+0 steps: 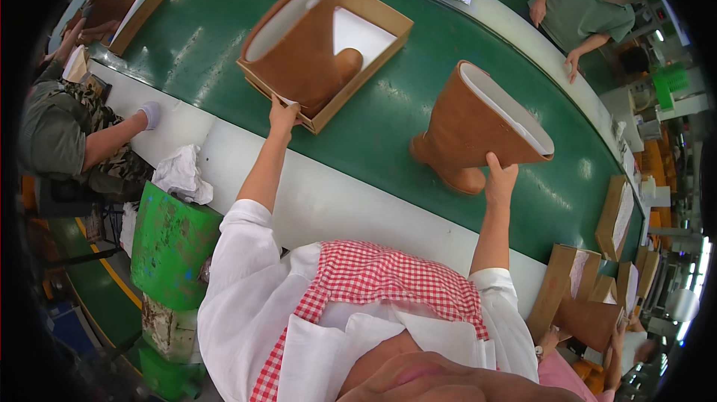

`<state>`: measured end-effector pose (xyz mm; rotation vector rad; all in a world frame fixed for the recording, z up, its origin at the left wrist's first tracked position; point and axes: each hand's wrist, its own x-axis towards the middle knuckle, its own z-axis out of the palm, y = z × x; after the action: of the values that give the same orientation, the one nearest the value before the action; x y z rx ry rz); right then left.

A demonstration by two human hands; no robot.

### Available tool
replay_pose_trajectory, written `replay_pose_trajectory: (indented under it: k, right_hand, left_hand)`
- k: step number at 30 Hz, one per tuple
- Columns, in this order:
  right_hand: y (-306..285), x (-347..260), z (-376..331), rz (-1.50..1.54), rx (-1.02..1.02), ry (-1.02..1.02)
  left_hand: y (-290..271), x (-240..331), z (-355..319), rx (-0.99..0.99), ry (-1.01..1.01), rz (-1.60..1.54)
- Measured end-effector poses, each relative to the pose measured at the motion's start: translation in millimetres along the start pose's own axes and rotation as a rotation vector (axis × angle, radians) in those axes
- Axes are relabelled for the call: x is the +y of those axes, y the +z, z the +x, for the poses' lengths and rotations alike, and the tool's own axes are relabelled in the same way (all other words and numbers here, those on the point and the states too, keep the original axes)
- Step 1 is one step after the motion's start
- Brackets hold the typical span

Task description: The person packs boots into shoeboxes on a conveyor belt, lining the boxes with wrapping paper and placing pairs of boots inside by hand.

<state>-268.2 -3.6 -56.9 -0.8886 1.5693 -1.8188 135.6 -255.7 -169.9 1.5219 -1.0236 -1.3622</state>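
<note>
A tan boot (299,51) stands upright in an open cardboard box (358,96), its wide pale-lined top leaning to the left. White paper (358,34) lies in the box beside its shaft. My left hand (283,116) is closed on the near edge of the box, thumb on top. To the right, a second tan boot (478,122) rests on the green surface, tilted so its top opens up and to the right. My right hand (501,178) grips the shaft of this second boot on its near side; the fingers behind it are hidden.
The green work surface (358,159) has a white ledge (358,191) along my side. Across it stands a person (590,2); another sits at left. More boxes (567,282) and a person's hands with a boot (594,321) are at lower right. A white cloth (181,174) lies at left.
</note>
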Motion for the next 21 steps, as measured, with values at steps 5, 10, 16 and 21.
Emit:
replay_pose_trajectory:
  k: [5, 10, 16, 21]
  right_hand:
    - [1.6, 1.3, -0.1, 0.018, 0.058, -0.052]
    - [-3.8, -4.7, 0.9, -0.012, 0.137, -0.049]
    - [-18.9, 13.8, -7.1, 0.051, 0.073, -0.038]
    - [-9.2, 12.4, -8.5, -0.016, 0.041, -0.023]
  left_hand:
    - [52.1, -20.8, -77.7, -0.242, 0.022, 0.084]
    - [72.7, -26.1, -138.7, -0.429, -0.073, 0.012]
    - [85.1, 19.9, -201.8, -0.134, 0.788, 0.551]
    - [97.1, 23.5, -158.0, -0.32, 0.439, 0.215]
